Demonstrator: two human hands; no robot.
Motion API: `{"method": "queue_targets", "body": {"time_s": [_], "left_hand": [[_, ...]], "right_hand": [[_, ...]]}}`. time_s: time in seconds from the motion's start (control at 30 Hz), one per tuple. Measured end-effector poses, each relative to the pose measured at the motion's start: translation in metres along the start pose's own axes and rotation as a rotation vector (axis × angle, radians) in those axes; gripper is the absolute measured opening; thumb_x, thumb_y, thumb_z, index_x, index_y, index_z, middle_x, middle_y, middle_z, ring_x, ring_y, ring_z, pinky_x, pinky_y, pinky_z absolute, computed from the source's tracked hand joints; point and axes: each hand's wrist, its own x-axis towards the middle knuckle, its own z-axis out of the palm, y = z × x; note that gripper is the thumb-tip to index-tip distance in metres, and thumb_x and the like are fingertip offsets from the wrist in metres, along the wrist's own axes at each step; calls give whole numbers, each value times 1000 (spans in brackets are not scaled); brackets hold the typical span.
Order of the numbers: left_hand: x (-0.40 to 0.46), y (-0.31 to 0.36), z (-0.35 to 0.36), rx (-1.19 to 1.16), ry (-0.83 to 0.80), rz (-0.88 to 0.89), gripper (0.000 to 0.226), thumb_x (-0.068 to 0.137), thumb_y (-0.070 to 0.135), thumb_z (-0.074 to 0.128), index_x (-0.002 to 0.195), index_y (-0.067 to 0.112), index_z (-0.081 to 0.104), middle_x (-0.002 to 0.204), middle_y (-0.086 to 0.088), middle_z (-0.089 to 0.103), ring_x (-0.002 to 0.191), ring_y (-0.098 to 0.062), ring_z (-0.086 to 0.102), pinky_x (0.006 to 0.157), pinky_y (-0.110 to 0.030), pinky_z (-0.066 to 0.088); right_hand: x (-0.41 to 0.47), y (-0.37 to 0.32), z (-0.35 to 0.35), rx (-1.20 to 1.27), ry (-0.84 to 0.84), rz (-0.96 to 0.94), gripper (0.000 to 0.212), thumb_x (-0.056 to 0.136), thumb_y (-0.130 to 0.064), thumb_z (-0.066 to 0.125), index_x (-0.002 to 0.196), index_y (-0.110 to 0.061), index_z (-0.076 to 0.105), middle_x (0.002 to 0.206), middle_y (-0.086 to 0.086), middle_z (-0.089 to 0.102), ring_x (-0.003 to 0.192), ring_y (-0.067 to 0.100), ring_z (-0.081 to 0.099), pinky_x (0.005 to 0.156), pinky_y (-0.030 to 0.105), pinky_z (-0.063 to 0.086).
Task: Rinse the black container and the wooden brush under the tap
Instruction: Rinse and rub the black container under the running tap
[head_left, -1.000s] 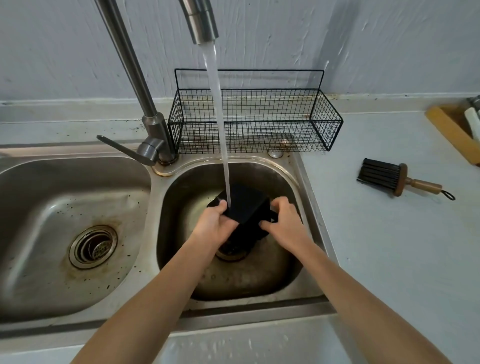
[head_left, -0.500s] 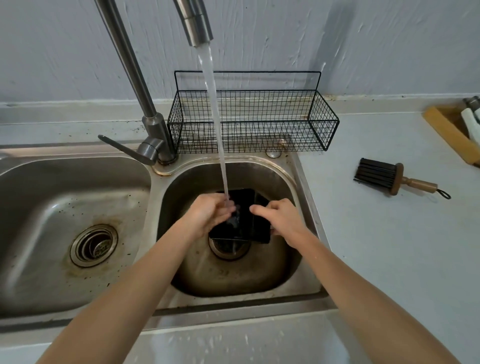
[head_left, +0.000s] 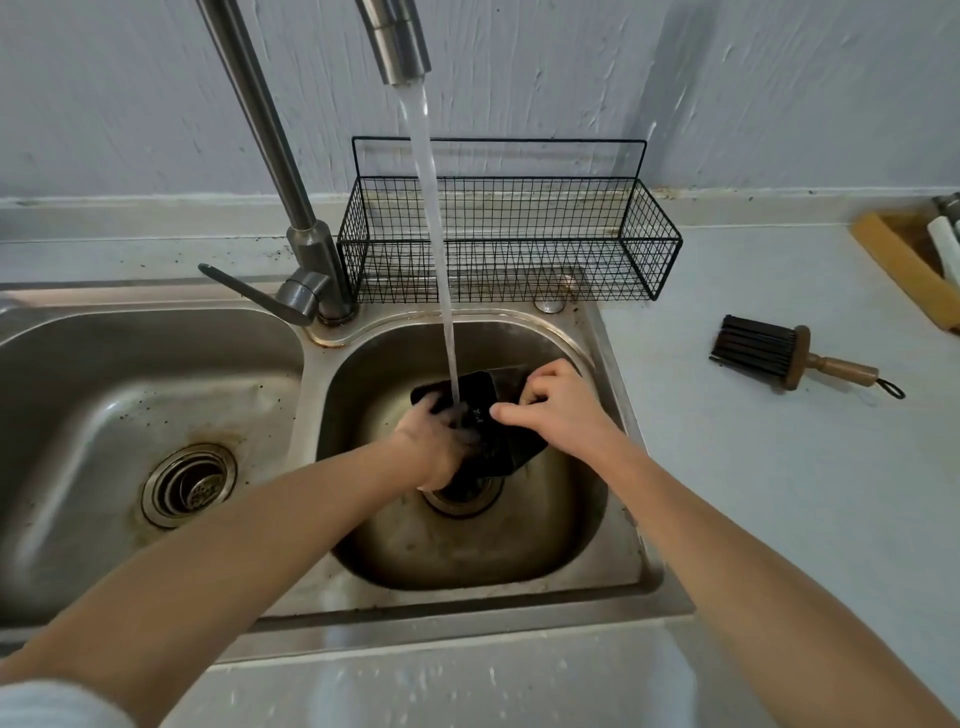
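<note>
— What has each grip got hold of?

— Both are on the black container (head_left: 485, 415). The right hand (head_left: 558, 410) pinches its far right edge, fingers curled over the rim and thumb stretched along the near side. The left hand (head_left: 434, 441) is wrapped round the container's left side, fingers tucked in, right where the water lands.

— And where is the container itself?

— Down in the right sink basin (head_left: 582, 530), held tilted just above the drain (head_left: 462, 496). The stream of water (head_left: 434, 234) falls from the tap spout (head_left: 397, 47) straight onto it, splashing at the left fingers.

— The brush?

— The wooden brush (head_left: 792, 358) lies on its side on the worktop (head_left: 779, 493), well to the right of the basin, nobody touching it. Dark bristles point towards the sink, the handle away, with a small loop at its end.

— Anything else round that basin?

— Behind it a black wire basket (head_left: 509, 239) stands against the wall. To its left rises the tap body with its lever (head_left: 249, 293) pointing left, and beyond that the left basin (head_left: 104, 405), speckled with dark bits round its own strainer (head_left: 189, 483). Far right of the basin, at the worktop's back edge, a wooden tray (head_left: 904, 270) is partly out of view.
</note>
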Motion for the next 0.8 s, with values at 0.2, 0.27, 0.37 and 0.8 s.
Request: {"method": "queue_targets", "body": {"time_s": [0.2, 0.27, 0.37, 0.8], "left_hand": [[-6, -2, -8, -228, 38, 38, 37, 89, 13, 37, 123, 10, 52, 135, -12, 49, 129, -27, 39, 111, -38, 23], [-9, -5, -4, -153, 10, 65, 41, 89, 13, 34, 129, 12, 47, 141, -7, 43, 135, -24, 32, 115, -45, 10], [-8, -9, 2, 131, 27, -73, 49, 96, 31, 23, 145, 32, 14, 157, 1, 3, 143, -23, -11, 105, -50, -24], [-28, -20, 22, -1940, 704, -625, 20, 91, 24, 49, 105, 10, 48, 97, -11, 54, 82, -22, 52, 78, -37, 47]], "right_hand": [[9, -3, 0, 9, 24, 28, 35, 71, -38, 71, 51, -19, 50, 103, -2, 43, 92, 7, 44, 80, 23, 27], [9, -1, 2, 19, 16, 43, 34, 71, -39, 71, 52, -21, 49, 105, -2, 43, 96, 9, 43, 80, 24, 28], [9, -2, 9, 53, 37, 43, 34, 72, -38, 71, 52, -21, 49, 107, -2, 41, 97, 8, 41, 81, 25, 29], [8, -8, 3, -94, 49, -37, 37, 71, -48, 68, 62, -19, 48, 77, -11, 35, 81, 12, 42, 59, 14, 25]]}}
